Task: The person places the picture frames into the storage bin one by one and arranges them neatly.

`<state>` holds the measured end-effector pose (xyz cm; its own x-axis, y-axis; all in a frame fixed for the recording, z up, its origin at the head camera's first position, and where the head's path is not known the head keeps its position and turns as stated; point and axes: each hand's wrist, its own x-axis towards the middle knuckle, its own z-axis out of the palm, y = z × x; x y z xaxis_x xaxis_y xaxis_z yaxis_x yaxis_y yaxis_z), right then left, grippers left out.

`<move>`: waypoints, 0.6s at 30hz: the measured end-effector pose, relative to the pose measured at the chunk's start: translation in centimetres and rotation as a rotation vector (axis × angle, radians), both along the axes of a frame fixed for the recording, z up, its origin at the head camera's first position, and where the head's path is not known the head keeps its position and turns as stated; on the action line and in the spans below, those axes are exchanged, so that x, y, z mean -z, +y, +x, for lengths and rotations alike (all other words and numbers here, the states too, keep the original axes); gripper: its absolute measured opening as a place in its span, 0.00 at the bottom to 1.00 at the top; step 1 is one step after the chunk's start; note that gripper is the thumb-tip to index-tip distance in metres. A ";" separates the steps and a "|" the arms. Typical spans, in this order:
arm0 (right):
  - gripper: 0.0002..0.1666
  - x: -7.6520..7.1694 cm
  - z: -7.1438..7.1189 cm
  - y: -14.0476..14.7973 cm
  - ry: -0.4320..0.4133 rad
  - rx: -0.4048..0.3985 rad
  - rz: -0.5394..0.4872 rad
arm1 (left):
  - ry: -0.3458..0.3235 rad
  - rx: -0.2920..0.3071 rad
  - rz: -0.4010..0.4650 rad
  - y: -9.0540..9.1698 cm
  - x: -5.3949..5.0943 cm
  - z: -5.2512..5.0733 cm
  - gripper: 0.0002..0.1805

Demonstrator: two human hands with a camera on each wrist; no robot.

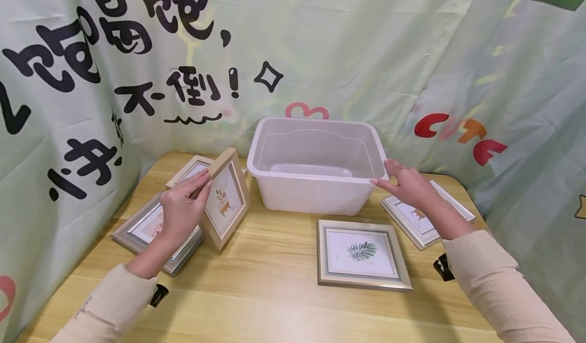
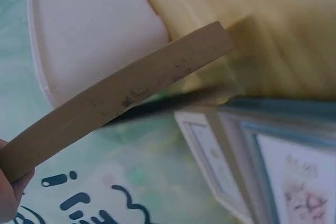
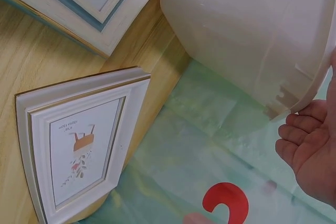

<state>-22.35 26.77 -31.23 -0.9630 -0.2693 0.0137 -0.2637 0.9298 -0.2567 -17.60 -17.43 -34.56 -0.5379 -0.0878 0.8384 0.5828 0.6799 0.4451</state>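
Note:
My left hand (image 1: 185, 206) pinches the upper left edge of a light wooden picture frame (image 1: 226, 204) with a potted-plant print. That frame stands tilted up beside the bin, over the other frames at left; in the left wrist view its plain wooden side (image 2: 121, 94) shows. At the right end of a white plastic bin (image 1: 316, 193), my right hand (image 1: 407, 184) grips the rim, thumb toward the front corner. The right wrist view has the curled fingers (image 3: 300, 135) under the rim. Inside the bin, the visible part of the floor is bare.
At left lie a silver-grey frame (image 1: 153, 227) with a pink flower print and a pale frame (image 1: 198, 164) behind it. A champagne-coloured frame (image 1: 361, 252) with a green leaf lies front right. Under my right forearm is a white frame (image 1: 406, 216). A printed curtain (image 1: 348, 53) hangs behind the table.

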 end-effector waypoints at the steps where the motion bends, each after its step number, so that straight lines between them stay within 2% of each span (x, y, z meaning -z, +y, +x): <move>1: 0.47 0.0 0.0 0.0 -0.002 0.001 0.000 | 0.015 -0.006 -0.024 0.0 -0.2 -0.1 0.09; 4: 0.47 0.0 0.0 0.0 -0.004 0.003 -0.004 | 0.055 -0.025 -0.061 0.0 -0.8 -0.3 0.09; 9: 0.48 0.1 0.0 0.0 -0.002 0.007 -0.006 | 0.072 -0.061 -0.117 0.2 -2.0 -0.6 0.10; 18: 0.48 0.1 -0.1 0.1 -0.003 0.011 0.006 | 0.090 -0.071 -0.116 0.1 -4.0 -1.2 0.09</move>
<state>-22.42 26.85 -31.33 -0.9659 -0.2588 0.0096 -0.2528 0.9341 -0.2521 -18.76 -17.31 -30.54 -0.4564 -0.0227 0.8895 0.5655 0.7644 0.3097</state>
